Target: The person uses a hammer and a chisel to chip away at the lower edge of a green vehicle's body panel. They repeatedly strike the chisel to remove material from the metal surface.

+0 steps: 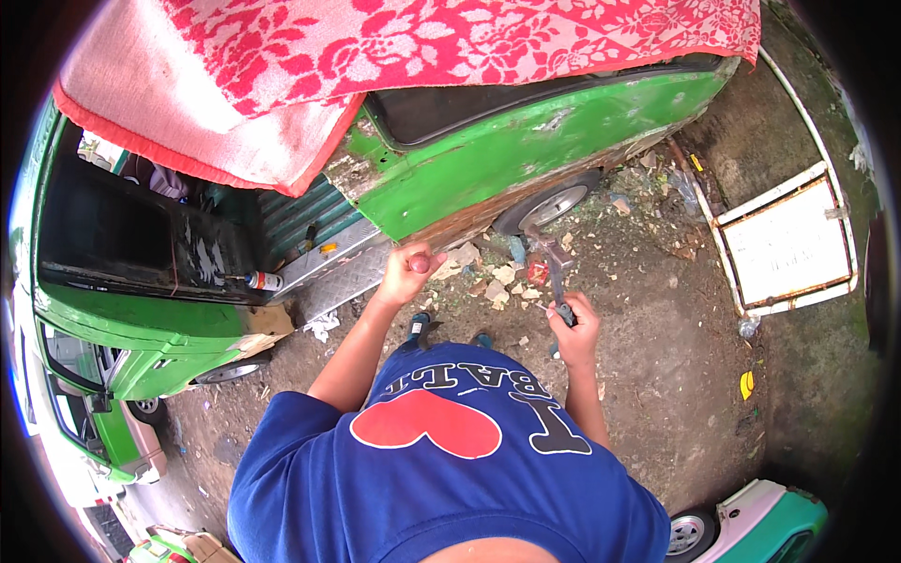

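Note:
My left hand (402, 284) is closed round something with a round reddish-brown end (419, 263), seen nearly end-on. The rest of it is hidden in my fist, so its kind cannot be told. In my right hand (579, 330) is a long tool with a dark grip (565, 314), my fingers wrapped round it. Its narrow grey-brown metal shaft (556, 280) points away from me toward the van's wheel. Both hands are in front of my body, apart from each other, near the lower edge of a green van (488, 174).
A red-and-white floral blanket (422, 47) covers the van's top. Left of me, a spray can (265, 281) lies by the open doorway with its metal step (343, 267). Paint flakes and rubble (497, 289) litter the ground ahead. At right leans a white-panelled metal frame (784, 246).

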A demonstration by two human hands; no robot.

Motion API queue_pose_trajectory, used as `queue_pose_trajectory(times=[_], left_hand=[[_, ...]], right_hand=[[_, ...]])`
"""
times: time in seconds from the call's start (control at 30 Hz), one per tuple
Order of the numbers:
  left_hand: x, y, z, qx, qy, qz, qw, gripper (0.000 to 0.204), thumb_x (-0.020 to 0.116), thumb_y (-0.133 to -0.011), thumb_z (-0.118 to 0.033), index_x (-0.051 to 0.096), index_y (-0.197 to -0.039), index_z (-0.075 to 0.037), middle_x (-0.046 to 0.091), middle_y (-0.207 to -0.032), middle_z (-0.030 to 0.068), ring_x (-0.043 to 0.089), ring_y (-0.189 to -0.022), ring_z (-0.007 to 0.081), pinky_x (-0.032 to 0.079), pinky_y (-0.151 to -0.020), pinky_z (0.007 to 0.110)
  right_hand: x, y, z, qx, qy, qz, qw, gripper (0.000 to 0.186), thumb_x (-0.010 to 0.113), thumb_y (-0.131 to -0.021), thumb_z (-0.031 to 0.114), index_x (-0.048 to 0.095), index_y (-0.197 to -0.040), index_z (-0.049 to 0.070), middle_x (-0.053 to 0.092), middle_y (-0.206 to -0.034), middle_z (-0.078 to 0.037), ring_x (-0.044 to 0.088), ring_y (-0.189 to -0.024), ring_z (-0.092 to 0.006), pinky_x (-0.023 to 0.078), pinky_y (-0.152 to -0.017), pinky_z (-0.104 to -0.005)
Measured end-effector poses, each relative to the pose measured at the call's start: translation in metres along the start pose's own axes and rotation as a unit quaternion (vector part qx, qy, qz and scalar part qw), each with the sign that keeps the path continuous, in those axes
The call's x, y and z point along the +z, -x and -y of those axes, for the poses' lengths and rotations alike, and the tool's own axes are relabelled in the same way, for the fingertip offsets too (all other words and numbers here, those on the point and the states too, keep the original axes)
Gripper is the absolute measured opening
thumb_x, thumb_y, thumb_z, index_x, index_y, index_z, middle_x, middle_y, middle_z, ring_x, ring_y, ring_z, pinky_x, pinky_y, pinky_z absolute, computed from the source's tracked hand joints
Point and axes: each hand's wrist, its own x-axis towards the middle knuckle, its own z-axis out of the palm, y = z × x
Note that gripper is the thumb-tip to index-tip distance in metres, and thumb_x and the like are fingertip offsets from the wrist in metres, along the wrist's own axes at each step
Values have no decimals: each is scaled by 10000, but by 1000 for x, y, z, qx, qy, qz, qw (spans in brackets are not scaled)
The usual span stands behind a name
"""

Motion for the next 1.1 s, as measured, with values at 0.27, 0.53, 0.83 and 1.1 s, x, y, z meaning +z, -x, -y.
queue_pose_trajectory(times=[0.27,0.53,0.83,1.1], left_hand=[[2,1,13,5,7,-13,1000,343,729,-864,-103,478,-636,-53,401,-599,-48,330,-598,69,307,-524,273],[6,-26,30,12,40,2,999,337,742,-854,-127,494,-638,-50,386,-592,-48,321,-593,71,305,-520,271],[2,-69,25,59,66,67,994,378,758,-839,-115,450,-633,-43,338,-602,8,317,-584,123,323,-521,292],[-7,-96,52,78,93,98,988,358,760,-835,-115,468,-646,-29,357,-599,10,334,-586,108,321,-529,291]], right_hand=[[4,0,-10,145,-141,14,979,62,659,-863,39,629,-904,5,568,-624,24,529,-511,-41,406,-470,-208],[9,-8,-26,124,-33,2,992,104,693,-821,50,630,-896,14,589,-676,13,560,-587,-68,433,-536,-239],[20,-40,-19,4,312,-8,950,112,674,-713,151,656,-821,127,386,-1529,-36,75,-1469,-460,-19,-1075,-738],[55,-63,-3,15,408,-45,912,135,694,-682,155,700,-817,159,223,-1612,-57,-21,-1466,-487,-64,-1064,-744]])
